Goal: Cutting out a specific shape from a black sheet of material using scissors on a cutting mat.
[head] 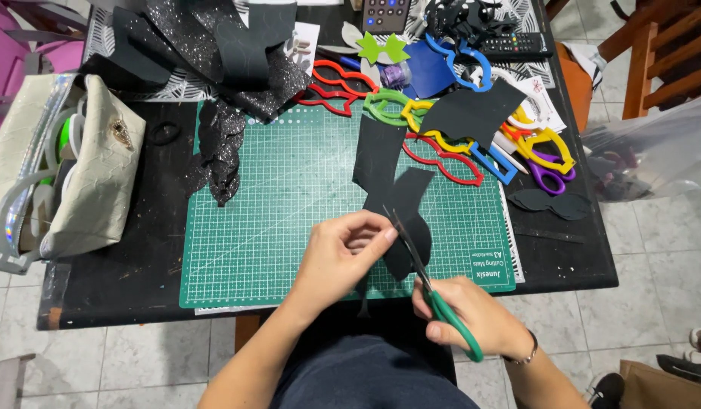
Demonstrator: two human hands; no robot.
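My left hand (341, 250) pinches a piece of black foam sheet (402, 208) above the front edge of a green cutting mat (275, 204). My right hand (472, 314) grips green-handled scissors (434, 291), whose blades run up into the black piece beside my left fingers. A thin black offcut strip hangs below my left hand. Another black sheet piece (377, 151) lies on the mat just behind.
Glittery black fabric (214, 144) lies at the mat's left. Coloured plastic stencils (441, 148), purple-and-yellow scissors (546, 163), remote controls (517, 45) and cut black shapes (551, 203) crowd the back and right. A cream pouch (85, 167) sits at the left. A wooden chair (661, 53) stands at the right.
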